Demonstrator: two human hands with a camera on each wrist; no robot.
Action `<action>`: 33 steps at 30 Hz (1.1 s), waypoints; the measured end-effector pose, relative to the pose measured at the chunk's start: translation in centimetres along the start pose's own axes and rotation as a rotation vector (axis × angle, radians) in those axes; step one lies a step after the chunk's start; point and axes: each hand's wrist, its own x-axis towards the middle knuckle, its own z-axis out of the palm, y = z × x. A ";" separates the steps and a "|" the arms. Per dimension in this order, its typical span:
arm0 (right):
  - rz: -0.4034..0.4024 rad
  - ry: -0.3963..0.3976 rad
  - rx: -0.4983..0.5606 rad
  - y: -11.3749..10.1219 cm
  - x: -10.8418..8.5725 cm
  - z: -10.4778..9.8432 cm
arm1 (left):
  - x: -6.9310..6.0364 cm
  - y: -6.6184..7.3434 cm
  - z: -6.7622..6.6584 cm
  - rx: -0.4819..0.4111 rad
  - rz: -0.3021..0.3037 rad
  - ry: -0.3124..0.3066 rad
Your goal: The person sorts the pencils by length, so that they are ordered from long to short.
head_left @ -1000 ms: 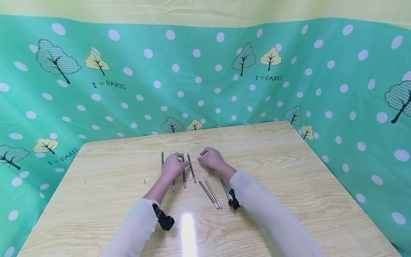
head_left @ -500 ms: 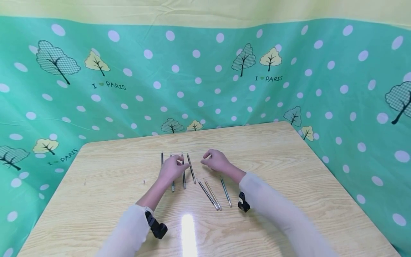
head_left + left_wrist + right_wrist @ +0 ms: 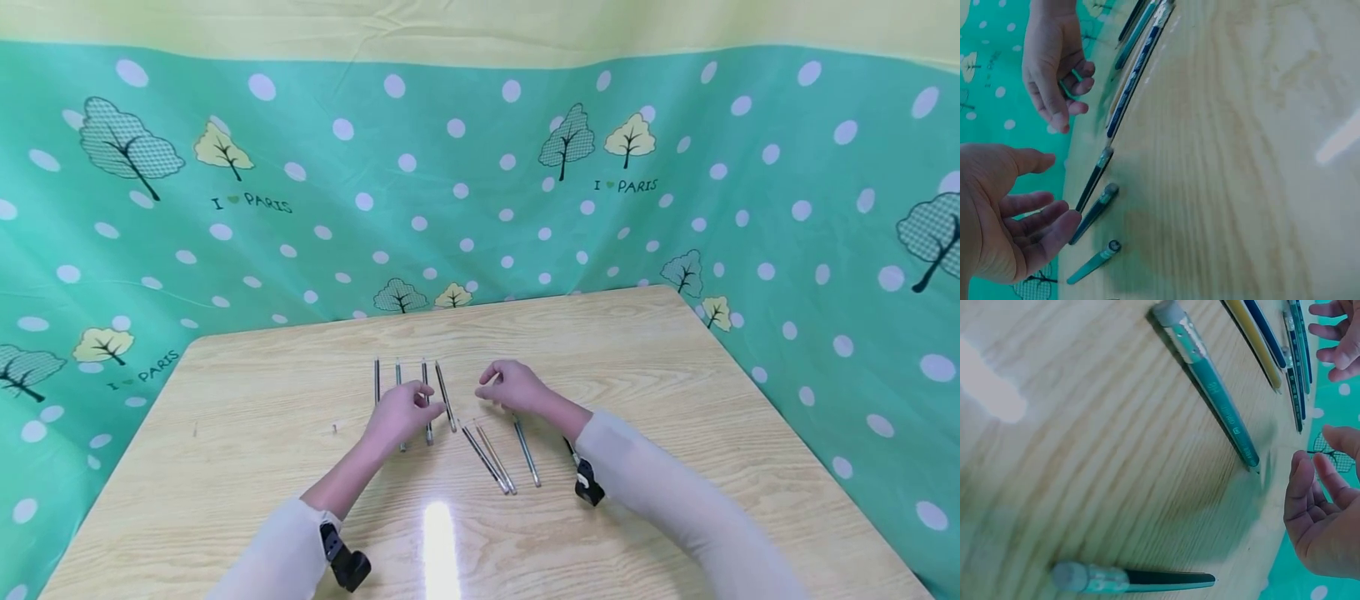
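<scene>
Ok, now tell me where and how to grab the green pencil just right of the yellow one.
I'd pinch the green pencil at mid-shaft, coming straight down with the right hand, thumb and forefinger across its long sides. It lies flat and slim, apart from the yellow pencil, with bare table along both sides, so fingers should fit. The sharpened far tip looks a poorer hold.
</scene>
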 end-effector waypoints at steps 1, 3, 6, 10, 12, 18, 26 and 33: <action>-0.005 -0.007 0.005 0.1 -0.1 0.0 | -0.2 0.0 0.1 0.006 0.009 -0.004; -0.008 -0.023 0.010 0.2 -0.4 0.0 | -0.6 0.1 0.4 0.023 0.029 -0.010; -0.008 -0.051 -0.010 0.5 -0.7 0.2 | -1.2 0.4 0.8 0.048 0.063 -0.018; -0.009 -0.081 -0.037 0.6 -1.2 0.3 | -1.9 0.6 1.4 0.095 0.100 -0.022; -0.013 -0.091 -0.044 0.6 -1.4 0.4 | -2.2 0.7 1.8 0.113 0.116 -0.026; -0.014 -0.132 -0.068 0.6 -2.0 0.7 | -3.1 0.7 2.8 0.113 0.149 -0.063; -0.045 -0.174 -0.114 0.8 -2.5 1.1 | -3.4 0.9 3.9 0.136 0.152 -0.068; -0.060 -0.162 -0.167 0.9 -2.6 1.6 | -3.3 1.0 4.7 0.154 0.137 -0.010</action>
